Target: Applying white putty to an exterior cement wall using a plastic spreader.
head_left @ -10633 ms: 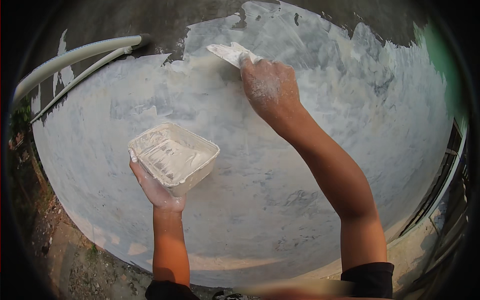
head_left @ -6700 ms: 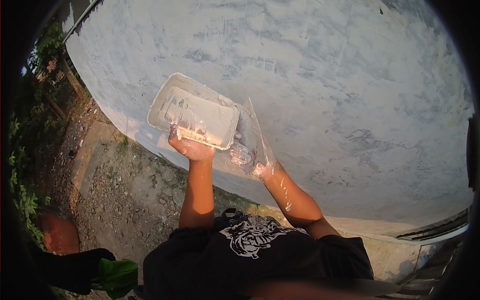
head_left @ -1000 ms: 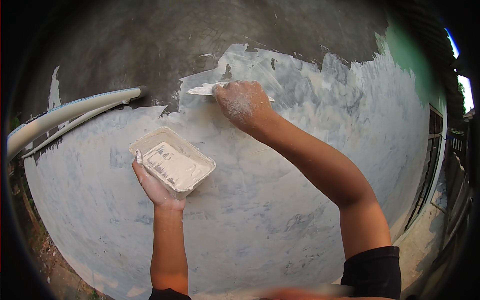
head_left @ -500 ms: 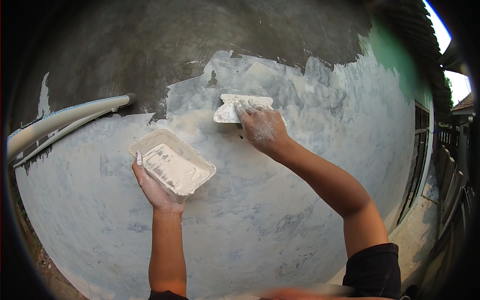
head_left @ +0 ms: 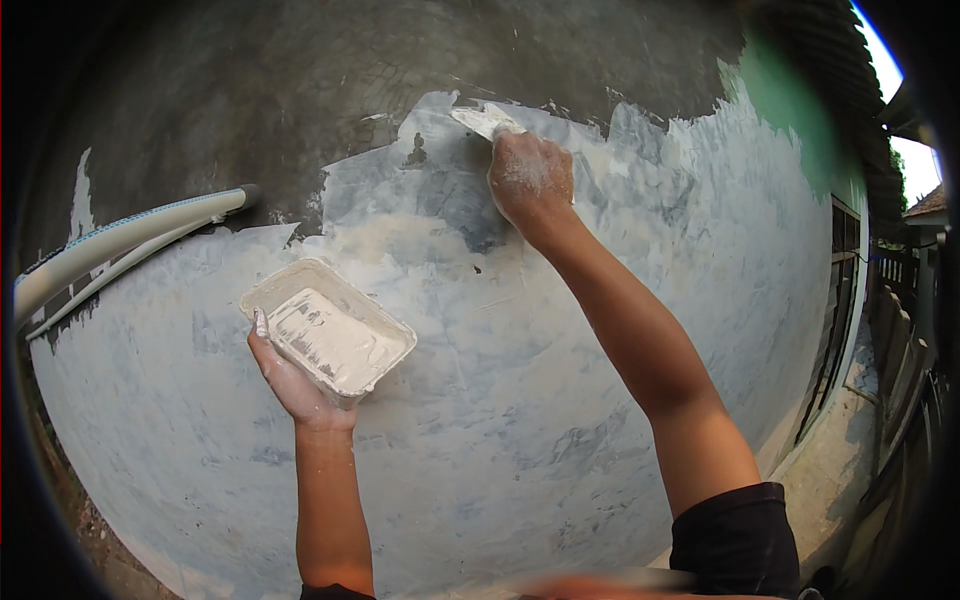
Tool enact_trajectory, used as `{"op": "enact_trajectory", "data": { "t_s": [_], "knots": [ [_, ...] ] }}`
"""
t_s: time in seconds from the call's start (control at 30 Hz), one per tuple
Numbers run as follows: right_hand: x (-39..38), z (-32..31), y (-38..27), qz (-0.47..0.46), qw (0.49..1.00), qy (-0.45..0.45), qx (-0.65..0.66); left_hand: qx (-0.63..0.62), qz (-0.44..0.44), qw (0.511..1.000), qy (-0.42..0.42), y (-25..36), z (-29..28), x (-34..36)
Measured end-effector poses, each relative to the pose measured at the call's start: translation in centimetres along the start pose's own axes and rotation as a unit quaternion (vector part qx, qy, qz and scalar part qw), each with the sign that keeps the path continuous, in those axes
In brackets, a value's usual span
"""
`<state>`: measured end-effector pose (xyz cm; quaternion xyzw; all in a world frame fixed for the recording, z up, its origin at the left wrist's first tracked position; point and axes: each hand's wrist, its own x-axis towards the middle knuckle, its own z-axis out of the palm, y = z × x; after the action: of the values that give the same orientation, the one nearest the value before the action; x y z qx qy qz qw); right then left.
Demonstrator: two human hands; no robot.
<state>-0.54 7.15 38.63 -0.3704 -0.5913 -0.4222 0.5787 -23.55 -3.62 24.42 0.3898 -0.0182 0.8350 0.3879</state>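
My left hand (head_left: 300, 385) supports a rectangular plastic tub (head_left: 375, 308) from below, its thumb up against the near left side. Pale, creamy wall putty (head_left: 335, 338) covers the tub's bottom, with streaks scraped through it. Higher up and to the right, my right hand (head_left: 533, 180) is closed round a flat putty knife (head_left: 486, 120); its handle is hidden in the fist. The blade lies at the upper edge of the whitish coat on the wall (head_left: 480, 400), just under the dark bare part (head_left: 300, 90). White putty smears both hands.
Two pale pipes (head_left: 150, 228) stick out at the left, the thicker one with a blue-dotted stripe. Green paint (head_left: 785, 120) shows at the upper right. Beyond it are a barred window (head_left: 838, 270), a roof edge (head_left: 830, 70) and a narrow concrete path (head_left: 835, 460).
My right hand has moved the putty knife upward, and its blade has turned from broad and flat to slanted. The tub in my left hand has shifted slightly left.
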Motion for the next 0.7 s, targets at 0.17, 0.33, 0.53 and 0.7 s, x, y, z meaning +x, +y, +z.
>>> {"op": "enact_trajectory", "data": {
  "t_s": [0.17, 0.33, 0.53, 0.7],
  "knots": [
    [-4.3, -2.0, -7.0, -0.173, 0.964, -0.177, 0.094, 0.024, 0.019, 0.999, 0.025, 2.7, -0.9, 0.6],
    [-2.4, -3.1, -7.7, -0.201, 0.964, -0.138, 0.104, 0.025, 0.040, 0.998, 0.051, 3.9, -0.5, 0.6],
    [-0.7, 2.6, -5.7, -0.163, 0.985, 0.027, 0.050, 0.031, 0.045, 0.997, 0.053, 4.4, -1.6, 0.0],
    [-8.2, 5.0, -9.5, -0.251, 0.964, 0.078, 0.036, 0.057, 0.063, 0.991, 0.102, 6.4, -2.3, -0.9]
  ]
}}
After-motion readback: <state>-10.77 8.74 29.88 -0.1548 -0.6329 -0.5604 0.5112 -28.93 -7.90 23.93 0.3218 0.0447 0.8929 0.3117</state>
